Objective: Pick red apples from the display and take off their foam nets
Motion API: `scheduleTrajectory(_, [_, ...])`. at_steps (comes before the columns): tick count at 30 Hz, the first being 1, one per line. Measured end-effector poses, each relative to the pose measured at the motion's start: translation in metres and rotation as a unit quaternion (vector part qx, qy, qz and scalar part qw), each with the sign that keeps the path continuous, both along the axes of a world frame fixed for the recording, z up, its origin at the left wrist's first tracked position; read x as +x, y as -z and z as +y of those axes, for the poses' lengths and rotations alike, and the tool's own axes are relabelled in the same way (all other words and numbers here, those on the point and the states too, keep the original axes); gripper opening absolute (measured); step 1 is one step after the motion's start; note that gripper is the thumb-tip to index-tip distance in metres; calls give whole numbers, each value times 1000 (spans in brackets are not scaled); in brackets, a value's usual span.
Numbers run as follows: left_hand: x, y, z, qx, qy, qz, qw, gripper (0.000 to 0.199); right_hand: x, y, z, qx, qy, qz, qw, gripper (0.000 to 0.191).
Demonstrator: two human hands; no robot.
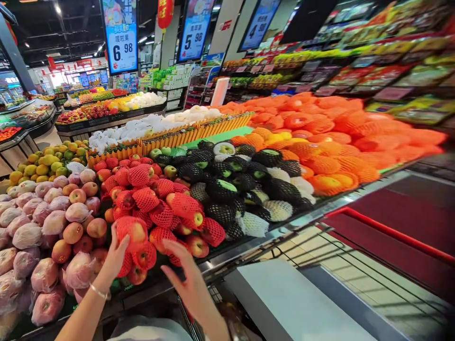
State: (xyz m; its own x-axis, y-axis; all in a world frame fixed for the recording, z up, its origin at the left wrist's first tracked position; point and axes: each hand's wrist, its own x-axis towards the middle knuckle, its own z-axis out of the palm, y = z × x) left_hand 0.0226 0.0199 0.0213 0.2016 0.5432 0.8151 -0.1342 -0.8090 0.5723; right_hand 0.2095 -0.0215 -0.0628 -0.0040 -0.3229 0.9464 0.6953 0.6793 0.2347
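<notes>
My left hand (118, 250) is closed around an apple in a red foam net (132, 232), held just over the heap of red-netted apples (145, 200). A thin bracelet circles that wrist. To the right, my right hand (185, 265) has its thumb and fingers spread with nothing between them, near the front edge of the same heap. Left of the hands lie pinkish apples in clear wrap (26, 235), with several unwrapped apples (73, 233) among them. Right of the red nets are green fruits in black foam nets (222, 188).
Orange-netted fruit (327, 163) fills the stand's right end. A metal rail (298, 218) runs along the front. Below right are a pale box (284, 293) and a wire cart with a red handle (398, 233). Price screens (120, 40) hang above.
</notes>
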Motion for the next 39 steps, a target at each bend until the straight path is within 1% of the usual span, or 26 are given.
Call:
scheduleTrajectory(1, [1,-11,1,61,-36,25,997,100,9,-3,-12,15,-24,25,999,36])
scheduleTrajectory(2, [2,-21,4,132,-89,76,984,92,18,-5,-26,35,-50,40,997,35])
scheduleTrajectory(3, [3,-29,7,196,-138,138,961,84,27,-6,-41,58,-78,51,994,35])
scheduleTrajectory(4, [4,-35,11,252,-187,198,928,77,34,-5,-55,80,-101,51,990,34])
scheduleTrajectory(6, [6,-40,22,336,-262,283,859,70,45,1,-80,117,-124,53,984,37])
scheduleTrajectory(8, [9,-37,34,398,-312,319,802,68,50,11,-95,135,-123,64,981,40])
scheduleTrajectory(9, [10,-34,39,421,-328,328,780,69,52,15,-99,139,-120,73,980,40])
scheduleTrajectory(11, [12,-27,47,456,-354,328,748,71,54,21,-100,135,-107,88,981,35])
scheduleTrajectory(13, [12,-23,52,485,-381,313,723,74,57,22,-91,113,-72,88,987,29])
scheduleTrajectory(16, [11,-22,54,515,-426,298,682,79,59,14,-59,55,7,73,996,25])
scheduleTrajectory(17, [11,-22,54,514,-437,295,677,79,58,11,-44,38,35,72,996,26])
scheduleTrajectory(18, [10,-22,53,506,-438,293,683,79,56,8,-26,22,65,75,995,28])
scheduleTrajectory(19, [10,-21,52,492,-429,290,700,77,51,6,-7,4,93,74,993,31])
scheduleTrajectory(20, [10,-20,50,472,-410,285,726,75,45,4,12,-2,106,68,992,33])
scheduleTrajectory(22, [10,-16,46,420,-351,271,792,68,29,1,46,-46,100,22,994,51])
scheduleTrajectory(23, [11,-15,43,387,-324,264,822,67,21,-1,60,-63,98,5,993,59])
scheduleTrajectory(24, [11,-14,40,356,-303,265,843,67,13,-3,70,-66,98,-4,993,64])
scheduleTrajectory(25, [11,-14,38,330,-287,276,856,68,7,-6,78,-59,102,-5,993,66])
scheduleTrajectory(26, [11,-15,35,312,-273,298,860,70,2,-9,83,-47,110,-1,993,66])
scheduleTrajectory(28, [9,-19,32,301,-264,355,845,73,-3,-17,87,-15,127,14,992,65])
scheduleTrajectory(29, [8,-22,31,306,-281,376,828,73,-3,-21,88,-4,135,21,991,64])
scheduleTrajectory(31, [5,-26,31,329,-358,382,786,75,-3,-26,88,0,142,31,989,67])
scheduleTrajectory(33, [1,-25,31,374,-448,348,734,77,-3,-28,88,-7,144,38,989,69])
scheduleTrajectory(34, [-1,-22,30,409,-479,324,706,78,-3,-28,89,-8,142,41,989,69])
scheduleTrajectory(37, [-5,-9,27,530,-519,284,608,72,-7,-21,91,0,119,53,991,65])
scheduleTrajectory(39, [-5,0,25,579,-537,288,541,70,-10,-13,94,9,102,63,993,62])
